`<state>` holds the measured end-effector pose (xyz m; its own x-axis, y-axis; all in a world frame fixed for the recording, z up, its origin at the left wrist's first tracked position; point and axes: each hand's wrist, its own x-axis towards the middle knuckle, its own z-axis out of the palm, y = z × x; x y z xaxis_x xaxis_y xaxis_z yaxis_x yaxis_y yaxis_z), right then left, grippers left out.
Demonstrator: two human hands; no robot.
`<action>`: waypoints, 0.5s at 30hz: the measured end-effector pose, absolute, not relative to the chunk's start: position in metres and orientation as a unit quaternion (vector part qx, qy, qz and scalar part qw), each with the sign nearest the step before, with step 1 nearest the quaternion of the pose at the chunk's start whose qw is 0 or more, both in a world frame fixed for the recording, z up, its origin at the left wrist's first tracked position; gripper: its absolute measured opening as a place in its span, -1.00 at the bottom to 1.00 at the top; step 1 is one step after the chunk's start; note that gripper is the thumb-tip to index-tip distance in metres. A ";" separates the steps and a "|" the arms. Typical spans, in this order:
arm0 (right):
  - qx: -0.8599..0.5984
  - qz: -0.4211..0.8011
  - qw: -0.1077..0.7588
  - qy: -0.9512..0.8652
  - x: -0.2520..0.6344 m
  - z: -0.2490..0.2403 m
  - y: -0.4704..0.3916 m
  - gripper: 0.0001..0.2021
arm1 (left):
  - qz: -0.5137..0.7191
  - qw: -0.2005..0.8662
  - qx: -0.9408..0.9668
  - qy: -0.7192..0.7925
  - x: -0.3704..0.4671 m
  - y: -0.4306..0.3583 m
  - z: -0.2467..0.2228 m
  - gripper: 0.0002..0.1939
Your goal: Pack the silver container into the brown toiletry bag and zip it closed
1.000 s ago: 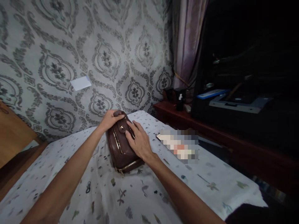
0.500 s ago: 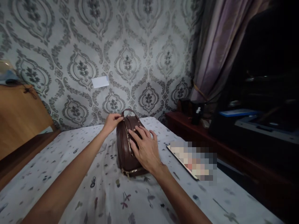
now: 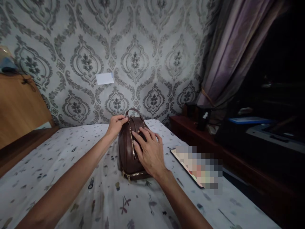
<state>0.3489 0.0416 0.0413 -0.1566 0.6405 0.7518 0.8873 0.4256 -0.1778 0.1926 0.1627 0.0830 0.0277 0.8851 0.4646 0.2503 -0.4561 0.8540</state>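
A dark brown leather bag [image 3: 126, 149] with gold zippers and a top handle [image 3: 133, 110] stands on the patterned sheet in the middle of the head view. At its upper left edge, near the base of the handle, my left hand [image 3: 116, 124] is closed, thumb and fingers pinching the bag. My right hand [image 3: 151, 151] rests on the bag's front with its fingers spread, beside a partly unzipped gold zipper [image 3: 132, 143]. That palm hides the bag's right side.
A tablet-like flat device [image 3: 186, 168], its face blurred out, lies right of the bag on the bed sheet [image 3: 102, 190]. Along the right runs a dark red wooden ledge [image 3: 181, 125] with small items. A wooden board [image 3: 21, 108] stands at left; the patterned wall is behind.
The view has shifted slightly. Both hands keep nearly the same places on the bag, with the left fingers a little closer in over its upper edge.
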 end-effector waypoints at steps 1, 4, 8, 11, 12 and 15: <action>-0.511 -0.148 0.401 -0.745 0.349 0.041 0.042 -0.63 | 0.547 0.289 0.656 0.433 0.193 0.159 0.083 -0.72; -0.507 -0.129 0.426 -0.738 0.351 0.039 0.043 -0.59 | 0.547 0.292 0.656 0.430 0.195 0.148 0.084 -0.69; -0.494 -0.109 0.476 -0.719 0.352 0.036 0.045 -0.60 | 0.545 0.304 0.663 0.413 0.194 0.134 0.086 -0.68; -0.477 -0.085 0.542 -0.687 0.353 0.032 0.048 -0.64 | 0.519 0.297 0.685 0.415 0.192 0.129 0.089 -0.69; -0.475 -0.076 0.569 -0.667 0.354 0.031 0.049 -0.66 | 0.505 0.291 0.696 0.419 0.192 0.130 0.091 -0.70; -0.483 -0.059 0.626 -0.610 0.356 0.026 0.054 -0.71 | 0.455 0.260 0.741 0.420 0.199 0.137 0.100 -0.78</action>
<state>0.3559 0.0542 0.0263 0.2500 0.5149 0.8200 0.6622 0.5269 -0.5328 0.1987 0.1373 0.0996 0.2330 0.8594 0.4551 0.3867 -0.5113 0.7675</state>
